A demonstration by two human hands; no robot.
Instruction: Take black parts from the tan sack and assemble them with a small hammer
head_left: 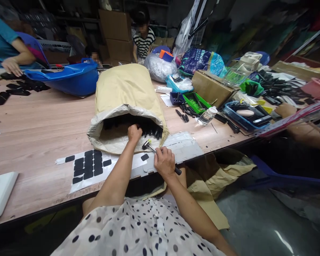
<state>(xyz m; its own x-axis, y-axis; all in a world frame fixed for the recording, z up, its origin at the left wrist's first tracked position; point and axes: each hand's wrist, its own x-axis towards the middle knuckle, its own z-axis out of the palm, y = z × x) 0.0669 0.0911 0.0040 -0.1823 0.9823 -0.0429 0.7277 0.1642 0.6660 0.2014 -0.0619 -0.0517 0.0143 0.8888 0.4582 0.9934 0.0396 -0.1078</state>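
Left hand point(134, 133): I have it in the mouth of the paper sack point(128, 83), which lies on the worktop point(40, 142) with its mouth toward the near edge. The fingers are curled and their tips hidden; whether they are clamped on anything, I cannot tell.

Black pieces point(158, 133): inside the sack, at its mouth. The plainest ones lie just to the right of my left fingers; others are in shadow beyond. They appear elongated, visible ends directed out toward the near edge, so their long axis runs roughly from back to front. My left hand is the nearer one.

Right hand point(164, 161): fingers clamped on the hammer point(152, 148), at the worktop's near edge. The hammer's long axis slants, handle end out past that edge, head toward the far side and left, just in front of the pieces. Whether the head touches the sack's lip cannot be determined.

Adjacent: a white sheet with black pads point(88, 165), left of the hammer along the near edge.
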